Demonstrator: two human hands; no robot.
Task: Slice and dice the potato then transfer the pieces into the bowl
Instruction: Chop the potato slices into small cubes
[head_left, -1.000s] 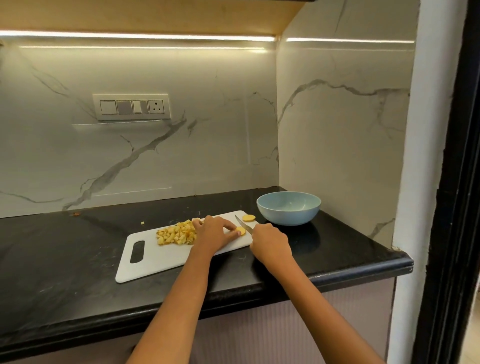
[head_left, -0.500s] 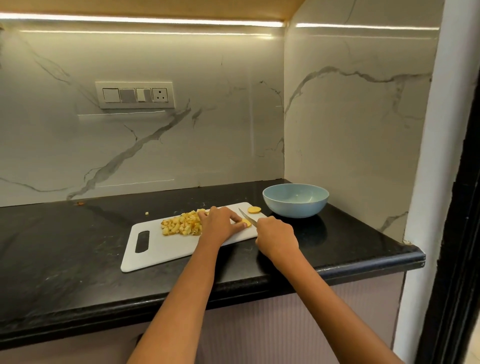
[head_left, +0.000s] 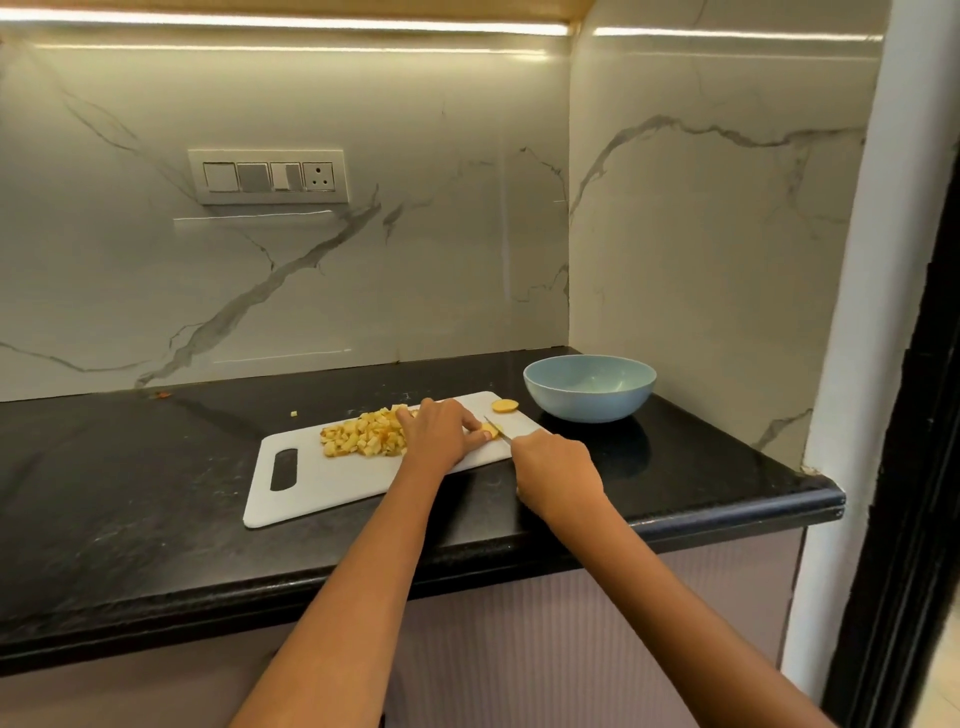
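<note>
Both hands are busy on the white cutting board (head_left: 332, 478). The left hand (head_left: 439, 431) lies on top of a small potato piece (head_left: 490, 429), with its fingers pressing the piece down so it stays put. The right hand (head_left: 553, 470) is curled tight around the handle of a knife (head_left: 497, 422). The thin blade sticks out toward the potato piece and sits right next to it. I cannot tell if the blade is touching it.

A heap of diced potato (head_left: 363, 435) sits on the board just to the left of the left hand. One round potato slice (head_left: 505, 405) lies alone near the far right corner of the board. The blue bowl (head_left: 589, 402) stands on the black table (head_left: 130, 499) close to that corner, and it looks empty inside.

Most of the potato looks cut by now. I think the little piece is hard and firm, and its cut sides are likely wet and slippery. It is tiny, so fingers should hold it at the end away from the blade, with tips tucked back. The diced bits are light and loose. They could roll off the board, so scooping them with both hands or sliding them along the board edge into the bowl should work best.
</note>
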